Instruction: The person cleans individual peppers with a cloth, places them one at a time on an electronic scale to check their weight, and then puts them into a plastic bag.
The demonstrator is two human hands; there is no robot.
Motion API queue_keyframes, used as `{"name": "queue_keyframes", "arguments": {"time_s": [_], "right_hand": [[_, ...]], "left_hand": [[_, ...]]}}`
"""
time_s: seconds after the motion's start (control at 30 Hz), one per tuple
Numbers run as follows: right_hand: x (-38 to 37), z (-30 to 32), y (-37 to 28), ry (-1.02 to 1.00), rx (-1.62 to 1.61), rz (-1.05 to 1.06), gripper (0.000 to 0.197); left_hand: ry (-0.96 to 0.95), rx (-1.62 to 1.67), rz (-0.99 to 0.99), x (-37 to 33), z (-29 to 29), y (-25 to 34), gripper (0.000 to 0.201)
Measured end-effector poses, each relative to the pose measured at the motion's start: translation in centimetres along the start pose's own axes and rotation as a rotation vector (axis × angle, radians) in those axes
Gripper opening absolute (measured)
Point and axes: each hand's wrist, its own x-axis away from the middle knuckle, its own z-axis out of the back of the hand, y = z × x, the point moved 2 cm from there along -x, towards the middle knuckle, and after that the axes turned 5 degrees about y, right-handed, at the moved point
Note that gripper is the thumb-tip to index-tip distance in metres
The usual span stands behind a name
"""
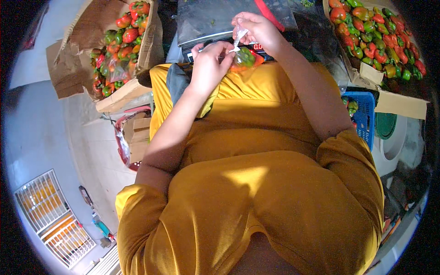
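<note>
Fingers [224,46] of the left hand [208,65] and right hand [263,34], narrowed, pinch the gathered neck of a clear plastic bag [239,36] holding red and green peppers [247,58], beside a dark flat-topped scale [206,20] with a red-lit display [257,46]; should either pinch slacken, the neck could open, spilling the peppers

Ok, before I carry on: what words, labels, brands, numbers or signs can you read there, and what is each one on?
Display on the scale: red lit digits, partly hidden by the right hand and its wrist; I'm not copying them out.
Rest of the scale's front: any marking is too small or blurred to read.
Clear bag: no readable lettering.
Left cardboard box and right cardboard box: no readable print.
</note>
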Motion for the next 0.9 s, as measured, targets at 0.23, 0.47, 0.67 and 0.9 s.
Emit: {"name": "queue_keyframes", "arguments": {"time_s": [0.23, 0.47, 0.67, 0.9], "right_hand": [[-0.2, 0.4, 0.4, 0.000, -0.034, 0.003, 0.022], [-0.1, 0.9, 0.5, 0.071, -0.072, -0.045, 0.022], [0.0, 0.3, -0.5, 0.020, -0.094, -0.029, 0.023], [2.7, -5.8, -2.2, 0.004, 0.438, 0.518, 0.016]], "left_hand": [[0.069, -0.077, -0.125, -0.2, 0.6, -0.4, 0.011], [0.042, -0.045, -0.172, -0.4, 1.3, -1.5, 0.007], [-0.052, 0.166, -0.057, -0.8, 0.3, -2.2, 0.007], [0.131, 0.245, -0.039, -0.2, -3.1, -1.7, 0.025]]}}
